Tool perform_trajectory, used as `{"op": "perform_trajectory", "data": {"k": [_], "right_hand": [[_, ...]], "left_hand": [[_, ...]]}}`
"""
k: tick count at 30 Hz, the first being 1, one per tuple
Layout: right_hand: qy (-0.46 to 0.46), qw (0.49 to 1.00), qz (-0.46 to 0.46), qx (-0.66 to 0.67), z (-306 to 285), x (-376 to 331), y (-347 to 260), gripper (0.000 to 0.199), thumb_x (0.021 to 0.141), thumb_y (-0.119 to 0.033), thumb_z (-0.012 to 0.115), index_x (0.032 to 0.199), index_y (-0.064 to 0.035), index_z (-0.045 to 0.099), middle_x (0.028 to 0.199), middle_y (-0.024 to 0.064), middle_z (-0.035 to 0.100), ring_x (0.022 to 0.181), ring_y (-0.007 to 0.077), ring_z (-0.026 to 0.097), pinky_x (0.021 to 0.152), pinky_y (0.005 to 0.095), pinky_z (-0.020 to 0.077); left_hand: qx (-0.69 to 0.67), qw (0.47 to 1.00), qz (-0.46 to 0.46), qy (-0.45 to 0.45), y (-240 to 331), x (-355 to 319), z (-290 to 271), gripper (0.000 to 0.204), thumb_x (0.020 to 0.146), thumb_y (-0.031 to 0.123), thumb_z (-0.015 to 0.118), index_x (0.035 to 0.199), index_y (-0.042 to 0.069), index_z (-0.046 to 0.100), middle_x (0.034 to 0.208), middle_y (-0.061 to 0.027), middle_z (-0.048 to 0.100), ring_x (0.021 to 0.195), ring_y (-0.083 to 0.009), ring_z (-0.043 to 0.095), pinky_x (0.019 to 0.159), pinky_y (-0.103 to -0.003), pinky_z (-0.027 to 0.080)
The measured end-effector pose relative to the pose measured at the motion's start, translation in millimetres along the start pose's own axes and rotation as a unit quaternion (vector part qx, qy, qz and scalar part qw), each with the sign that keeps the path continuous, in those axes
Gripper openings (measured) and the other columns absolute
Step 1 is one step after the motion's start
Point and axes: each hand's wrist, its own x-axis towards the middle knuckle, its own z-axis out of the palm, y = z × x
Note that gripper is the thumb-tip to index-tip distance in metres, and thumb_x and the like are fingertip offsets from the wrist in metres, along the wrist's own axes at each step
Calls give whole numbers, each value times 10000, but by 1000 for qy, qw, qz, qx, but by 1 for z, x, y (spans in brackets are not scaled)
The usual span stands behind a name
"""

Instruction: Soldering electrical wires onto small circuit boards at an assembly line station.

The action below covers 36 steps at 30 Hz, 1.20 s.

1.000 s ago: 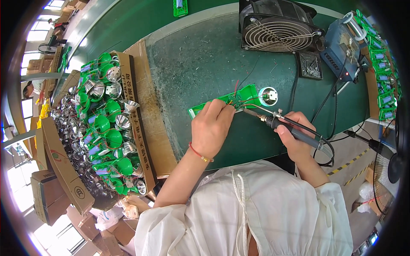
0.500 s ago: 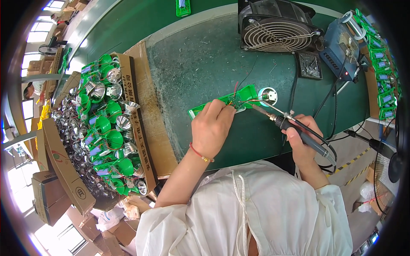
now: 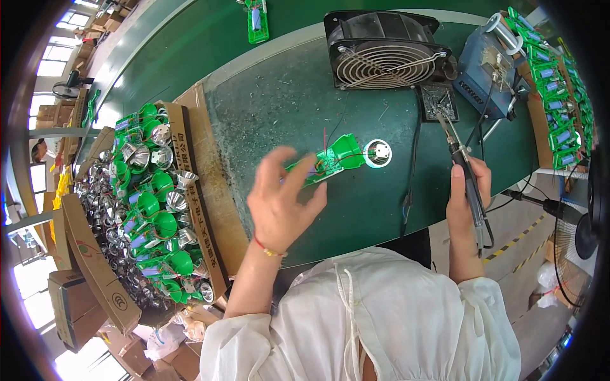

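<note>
**Loose housing, fine leads, iron out by the scrap tray**

Risks, left to right. The cardboard box [image 3: 202, 209] is heaped with reflectors and green parts; an elbow bump could spill some. The left hand [image 3: 276, 206] has its fingers spread over the left end of the green housing [image 3: 346, 147], pinching nothing I can see. The housing lies mid-bench with its circuit board [image 3: 329, 164] exposed; with no firm grip visible, a nudge could slide it. Thin leads run right to the round reflector [image 3: 379, 153], so a pull could strain a joint. The right hand [image 3: 457, 200] has its fingers wrapped round the soldering iron [image 3: 459, 154], working end at the scrap tray [image 3: 424, 101]. A snagged cord could swing that end toward skin (hot, I'd assume).

Hidden: the housing's left end, behind the left hand; can't tell if they touch. Joints are too small to judge. The iron's tip blends into the scraps, so resting or hovering is unclear. Green units at far right get lost in the dark rim.
</note>
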Motion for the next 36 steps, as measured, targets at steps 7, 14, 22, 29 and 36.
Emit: {"op": "perform_trajectory", "data": {"k": [7, 14, 22, 29, 36], "right_hand": [[-73, 996, -17, 42, 9, -9, -18, 195, 835, -114, 565, 961, 6, 476, 916, 129, 538, 755, 133, 495, 685, 247, 406], [-115, 992, 9, 41, 18, -38, -73, 192, 832, -108, 556, 962, 16, 490, 935, 110, 529, 695, 109, 480, 621, 221, 407], [-183, 980, 38, 69, 35, -56, -107, 178, 836, -115, 544, 952, 3, 476, 934, 103, 503, 684, 98, 467, 615, 210, 397], [-190, 975, 52, 106, 45, -59, -119, 187, 831, -113, 542, 959, 7, 477, 942, 103, 499, 673, 98, 475, 629, 219, 415], [-206, 967, 62, 137, 45, -67, -127, 209, 829, -133, 554, 961, 7, 472, 949, 104, 497, 689, 107, 491, 659, 225, 432]], "left_hand": [[134, 978, -67, -145, -73, 30, -48, 353, 600, 217, 691, 919, 86, 622, 826, -98, 579, 777, -283, 579, 679, -392, 479], [206, 937, -264, 95, -179, 136, -74, 327, 745, 272, 624, 955, 47, 513, 869, -172, 597, 814, -323, 605, 687, -415, 503], [297, 901, -224, -224, -128, 150, -150, 398, 779, 360, 578, 1053, 70, 571, 1050, -142, 594, 987, -290, 572, 834, -387, 470], [411, 885, -128, -176, -144, 62, -333, 667, 612, 88, 676, 1229, 201, 449, 1298, -73, 425, 1188, -256, 422, 915, -445, 405], [261, 952, -128, -99, -206, -12, -312, 669, 580, 101, 692, 1200, 149, 445, 1298, -91, 422, 1164, -295, 431, 942, -425, 365]]}}
